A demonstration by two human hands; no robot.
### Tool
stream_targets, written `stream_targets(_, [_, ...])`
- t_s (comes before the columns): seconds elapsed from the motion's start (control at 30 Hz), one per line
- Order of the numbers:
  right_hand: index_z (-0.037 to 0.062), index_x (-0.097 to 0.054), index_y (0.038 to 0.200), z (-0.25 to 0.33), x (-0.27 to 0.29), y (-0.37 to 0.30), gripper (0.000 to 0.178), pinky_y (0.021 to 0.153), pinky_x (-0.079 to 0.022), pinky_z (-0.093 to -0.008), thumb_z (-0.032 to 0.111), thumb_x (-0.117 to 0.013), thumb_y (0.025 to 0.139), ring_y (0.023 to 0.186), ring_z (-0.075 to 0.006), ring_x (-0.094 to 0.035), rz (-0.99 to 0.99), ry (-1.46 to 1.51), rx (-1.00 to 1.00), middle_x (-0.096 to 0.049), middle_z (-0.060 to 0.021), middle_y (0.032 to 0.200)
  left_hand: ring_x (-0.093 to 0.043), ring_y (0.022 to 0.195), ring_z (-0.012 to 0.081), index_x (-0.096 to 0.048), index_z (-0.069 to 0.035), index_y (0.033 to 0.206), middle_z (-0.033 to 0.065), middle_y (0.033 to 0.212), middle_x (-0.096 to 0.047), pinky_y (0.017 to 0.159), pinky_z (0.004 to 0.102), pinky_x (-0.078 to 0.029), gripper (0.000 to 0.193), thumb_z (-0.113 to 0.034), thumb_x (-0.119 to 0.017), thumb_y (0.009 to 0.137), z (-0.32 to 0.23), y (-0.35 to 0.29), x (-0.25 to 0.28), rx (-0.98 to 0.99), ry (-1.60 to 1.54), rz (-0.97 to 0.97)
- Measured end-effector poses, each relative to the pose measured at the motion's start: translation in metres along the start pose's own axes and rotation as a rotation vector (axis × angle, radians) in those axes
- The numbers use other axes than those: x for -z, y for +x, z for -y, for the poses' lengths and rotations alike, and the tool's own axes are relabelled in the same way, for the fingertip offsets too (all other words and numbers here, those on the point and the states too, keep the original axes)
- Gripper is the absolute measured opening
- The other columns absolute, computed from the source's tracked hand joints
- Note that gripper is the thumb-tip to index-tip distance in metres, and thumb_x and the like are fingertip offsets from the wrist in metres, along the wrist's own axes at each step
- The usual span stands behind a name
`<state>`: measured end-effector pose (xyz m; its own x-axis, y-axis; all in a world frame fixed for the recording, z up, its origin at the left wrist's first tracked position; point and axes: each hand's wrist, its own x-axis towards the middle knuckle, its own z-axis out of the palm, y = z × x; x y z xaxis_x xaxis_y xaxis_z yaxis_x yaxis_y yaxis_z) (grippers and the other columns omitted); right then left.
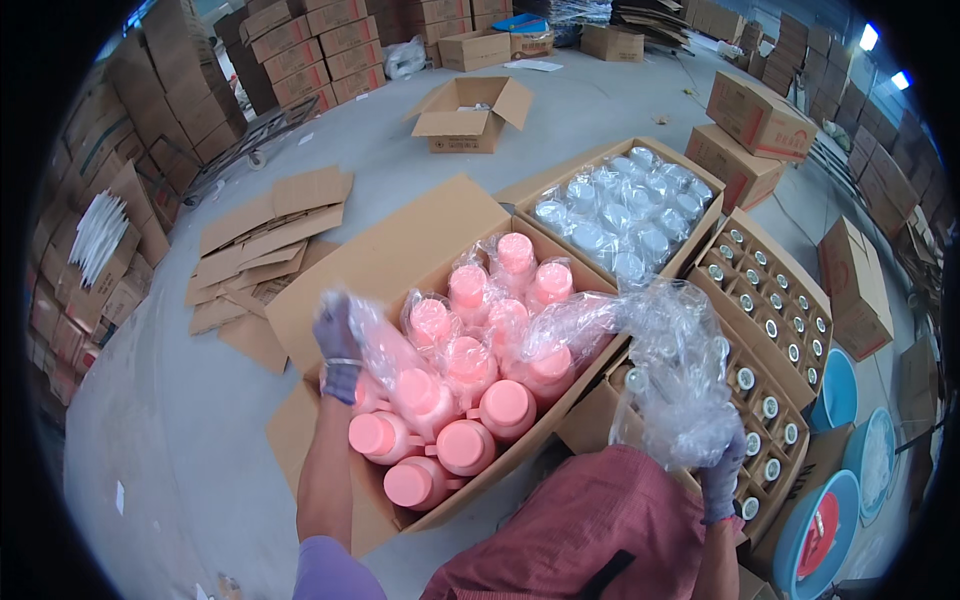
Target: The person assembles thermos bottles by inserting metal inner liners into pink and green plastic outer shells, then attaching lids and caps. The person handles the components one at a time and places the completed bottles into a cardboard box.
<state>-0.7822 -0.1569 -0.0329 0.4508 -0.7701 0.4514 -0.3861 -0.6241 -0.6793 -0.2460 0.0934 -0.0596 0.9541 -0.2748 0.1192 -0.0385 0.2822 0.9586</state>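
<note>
My left hand point(340, 352), in a grey glove and smeared by motion, grips the end of a clear plastic bag point(372, 325) at the left side of an open carton point(565, 408). The bag slopes down over one of the pink handled jugs point(420, 391) inside. Several of these jugs stand upright in the carton. The nearer ones point(466, 446) are bare, while those at the back point(515, 255) have clear plastic around them. At the lower right, my gloved right hand point(722, 478) is closed on a bundle of crumpled clear plastic bags point(680, 385), which hangs over a divided carton.
Bagged pale blue items point(620, 215) fill a carton behind. Divided cartons of round-topped pieces point(765, 295) stand to the right, with blue basins point(820, 535) beyond. Flattened cardboard point(268, 245) lies on the left. An open carton point(470, 118) sits farther off, before stacked boxes point(325, 55).
</note>
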Motion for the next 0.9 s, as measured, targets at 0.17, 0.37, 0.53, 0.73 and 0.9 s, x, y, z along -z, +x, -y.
stream_targets(0.17, [-0.0011, -0.057, 0.117, 0.059, -0.045, 0.028, 0.034, 0.083, -0.051, -0.0369, 0.016, -0.062, 0.088, 0.094, -0.0270, -0.063, 0.075, 0.061, 0.242, -0.064, -0.0138, 0.102, -0.061, 0.098, 0.0203, -0.059, -0.002, 0.120, 0.0078, 0.108, -0.062, 0.083, 0.0326, -0.051, 0.032, -0.017, -0.065, 0.092, -0.072, -0.145, -0.168, 0.406, -0.311, 0.541])
stream_targets(0.37, [0.0023, -0.063, 0.101, 0.067, 0.009, 0.025, 0.039, 0.075, -0.051, -0.0403, 0.022, -0.074, 0.068, 0.093, -0.0362, -0.064, 0.102, -0.193, 0.075, -0.062, -0.0153, 0.096, -0.055, 0.118, 0.0190, -0.058, -0.002, 0.127, 0.0087, 0.121, -0.062, 0.100, 0.0316, -0.045, 0.034, -0.016, -0.062, 0.096, 0.002, -0.232, -0.195, 0.539, -0.386, 1.329])
stream_targets(0.53, [0.0050, -0.054, 0.114, -0.072, 0.040, -0.116, 0.053, 0.083, -0.048, -0.0419, 0.026, -0.075, 0.070, 0.105, -0.0370, -0.055, 0.297, -0.220, -0.515, -0.054, -0.0178, 0.110, -0.051, 0.123, 0.0306, -0.050, -0.002, 0.135, 0.0142, 0.134, -0.051, 0.103, 0.0366, -0.043, 0.051, -0.026, -0.066, 0.092, 0.078, -0.083, -0.152, -0.329, 0.594, 0.561])
stream_targets(0.73, [0.0083, -0.042, 0.129, -0.126, 0.017, -0.141, 0.071, 0.092, -0.045, -0.0439, 0.032, -0.076, 0.071, 0.119, -0.0380, -0.045, 0.778, -0.152, -0.756, -0.044, -0.0208, 0.127, -0.057, 0.113, 0.0323, -0.059, 0.000, 0.123, 0.0168, 0.122, -0.059, 0.098, 0.0375, -0.046, 0.043, -0.029, -0.066, 0.092, 0.217, -0.014, -0.017, -0.282, 1.304, 0.248])
stream_targets(0.9, [0.0111, -0.033, 0.142, -0.056, -0.013, 0.042, 0.086, 0.100, -0.043, -0.0455, 0.036, -0.077, 0.073, 0.132, -0.0389, -0.037, 0.861, -0.156, -0.279, -0.036, -0.0233, 0.141, -0.053, 0.072, 0.0129, -0.062, -0.006, 0.088, -0.0003, 0.080, -0.058, 0.071, 0.0302, -0.048, 0.018, -0.020, -0.059, 0.099, 0.130, 0.030, -0.056, -0.175, 0.363, 0.189])
